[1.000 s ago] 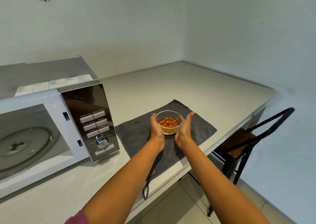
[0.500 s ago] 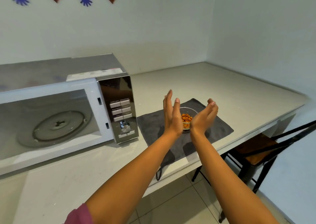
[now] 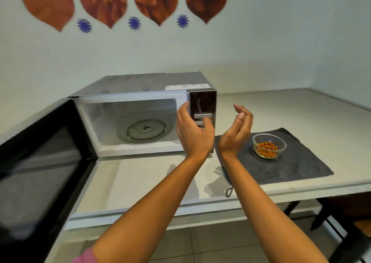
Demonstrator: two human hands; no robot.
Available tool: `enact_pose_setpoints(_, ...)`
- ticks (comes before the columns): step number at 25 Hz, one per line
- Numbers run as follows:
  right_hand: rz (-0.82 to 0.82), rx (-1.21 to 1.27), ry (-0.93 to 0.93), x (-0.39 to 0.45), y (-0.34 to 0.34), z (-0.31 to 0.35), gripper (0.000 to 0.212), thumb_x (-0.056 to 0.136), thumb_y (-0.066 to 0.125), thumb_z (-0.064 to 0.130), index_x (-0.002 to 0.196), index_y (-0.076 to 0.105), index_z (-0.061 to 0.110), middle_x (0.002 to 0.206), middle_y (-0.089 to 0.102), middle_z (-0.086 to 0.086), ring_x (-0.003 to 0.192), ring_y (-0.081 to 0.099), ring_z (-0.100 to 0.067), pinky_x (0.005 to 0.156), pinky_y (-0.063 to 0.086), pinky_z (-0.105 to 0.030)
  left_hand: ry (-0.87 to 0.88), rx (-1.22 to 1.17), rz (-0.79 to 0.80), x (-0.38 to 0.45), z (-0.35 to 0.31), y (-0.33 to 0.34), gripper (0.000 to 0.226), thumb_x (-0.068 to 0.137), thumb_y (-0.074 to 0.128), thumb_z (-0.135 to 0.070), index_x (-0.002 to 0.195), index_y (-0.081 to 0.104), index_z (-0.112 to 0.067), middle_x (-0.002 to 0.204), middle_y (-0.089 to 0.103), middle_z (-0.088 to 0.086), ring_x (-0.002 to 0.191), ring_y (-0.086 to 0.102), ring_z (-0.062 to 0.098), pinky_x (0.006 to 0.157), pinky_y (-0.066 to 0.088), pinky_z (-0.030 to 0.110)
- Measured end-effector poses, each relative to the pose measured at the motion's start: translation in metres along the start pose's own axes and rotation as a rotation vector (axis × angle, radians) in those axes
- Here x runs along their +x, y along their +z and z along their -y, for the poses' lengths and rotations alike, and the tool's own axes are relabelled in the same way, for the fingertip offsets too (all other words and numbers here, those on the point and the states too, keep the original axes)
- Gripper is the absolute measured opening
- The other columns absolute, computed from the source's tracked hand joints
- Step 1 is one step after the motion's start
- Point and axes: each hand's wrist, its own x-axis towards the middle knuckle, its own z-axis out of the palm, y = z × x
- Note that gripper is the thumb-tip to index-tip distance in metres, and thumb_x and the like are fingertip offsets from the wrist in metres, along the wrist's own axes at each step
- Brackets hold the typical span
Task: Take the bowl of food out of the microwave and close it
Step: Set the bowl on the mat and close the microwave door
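Both hands are hanging empty above the counter [image 3: 140, 178]: the left hand [image 3: 193, 131] is spreading its fingers in front of the microwave [image 3: 140, 94] panel, and the right hand [image 3: 236, 131] is curling loosely, palm up. The black, glossy door [image 3: 40, 166], still swung wide, is lying at eight o'clock from them, its long edge running toward the person, so the left hand looks nearer. The clear glass bowl [image 3: 269, 146] of orange food is sitting at three o'clock on a grey, nubbly cloth [image 3: 291, 166].
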Motion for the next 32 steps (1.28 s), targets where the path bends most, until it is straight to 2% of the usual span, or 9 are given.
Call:
enact_pose_setpoints(4,0.093,0.110,0.056,-0.037,0.032,0.026,0.032,0.104,0.034,0.015,0.110,0.064,0.003,0.108,0.064,-0.002,0.103,0.059,0.006,0.090,0.045,-0.012,0.059,0.264,-0.082,0.020,-0.007,-0.062,0.068,0.083,0.060,-0.027,0.144,0.034,-0.016,0.152,0.038,0.005,0.144,0.026,0.025,0.121,0.015,0.040)
enact_pose_setpoints(7,0.177,0.192,0.100,-0.062,0.051,0.046,0.029,0.105,0.035,0.011,0.110,0.063,0.007,0.107,0.064,0.007,0.104,0.059,0.005,0.091,0.045,-0.013,0.195,0.829,-0.040,0.042,-0.009,-0.113,0.078,0.083,0.054,-0.039,0.149,0.029,-0.007,0.161,0.021,0.014,0.150,0.000,0.035,0.121,-0.007,0.045)
enact_pose_setpoints(10,0.260,0.273,0.110,-0.083,0.065,0.066,0.029,0.105,0.034,0.008,0.110,0.062,0.015,0.109,0.064,0.010,0.106,0.059,0.001,0.095,0.046,-0.019,0.037,1.374,-0.003,0.060,-0.015,-0.171,0.087,0.085,0.043,-0.053,0.153,0.020,-0.004,0.162,0.006,0.022,0.146,-0.011,0.045,0.117,-0.012,0.056)
enact_pose_setpoints(13,0.377,0.314,0.126,-0.098,0.073,0.082,0.029,0.105,0.034,0.011,0.112,0.062,0.013,0.111,0.065,0.001,0.108,0.059,-0.002,0.096,0.045,-0.018,-0.214,1.574,0.029,0.076,-0.026,-0.221,0.091,0.085,0.039,-0.059,0.154,0.014,-0.006,0.161,0.004,0.024,0.144,-0.008,0.051,0.110,-0.012,0.069)
enact_pose_setpoints(17,0.554,0.345,0.097,-0.115,0.078,0.101,0.028,0.104,0.036,0.014,0.112,0.063,0.015,0.113,0.065,-0.001,0.109,0.060,-0.008,0.096,0.045,-0.019,-0.548,1.561,0.110,0.087,-0.043,-0.263,0.084,0.084,0.045,-0.053,0.152,0.021,-0.010,0.156,0.018,0.026,0.142,0.011,0.053,0.100,-0.005,0.083)
enact_pose_setpoints(21,0.713,0.378,0.085,-0.127,0.078,0.112,0.029,0.104,0.038,0.017,0.113,0.065,0.014,0.115,0.064,-0.002,0.111,0.060,-0.010,0.095,0.044,-0.017,-0.662,1.512,0.273,0.089,-0.051,-0.273,0.080,0.085,0.046,-0.048,0.153,0.018,-0.016,0.156,0.019,0.024,0.141,0.014,0.051,0.100,0.008,0.084)
enact_pose_setpoints(25,0.788,0.399,0.095,-0.135,0.080,0.124,0.030,0.104,0.039,0.020,0.111,0.067,0.011,0.113,0.065,-0.002,0.110,0.061,-0.012,0.094,0.043,-0.014,-0.643,1.319,0.415,0.104,-0.066,-0.289,0.087,0.079,0.053,-0.067,0.150,0.032,-0.020,0.156,0.031,0.012,0.141,0.029,0.037,0.112,0.028,0.056)
enact_pose_setpoints(29,0.842,0.426,0.099,-0.137,0.084,0.142,0.029,0.104,0.040,0.020,0.110,0.068,0.012,0.112,0.065,-0.001,0.111,0.061,-0.016,0.094,0.045,-0.018,-0.591,1.227,0.596,0.115,-0.084,-0.289,0.081,0.086,0.049,-0.066,0.150,0.033,-0.019,0.150,0.039,0.014,0.129,0.046,0.036,0.091,0.041,0.041)
enact_pose_setpoints(32,0.858,0.450,0.092,-0.129,0.081,0.153,0.030,0.105,0.040,0.020,0.108,0.069,0.013,0.110,0.067,-0.001,0.109,0.063,-0.014,0.095,0.046,-0.019,-0.478,1.128,0.654,0.115,-0.082,-0.274,0.053,0.094,0.043,-0.056,0.135,0.044,-0.023,0.122,0.041,0.006,0.107,0.042,0.027,0.084,0.032,0.036)
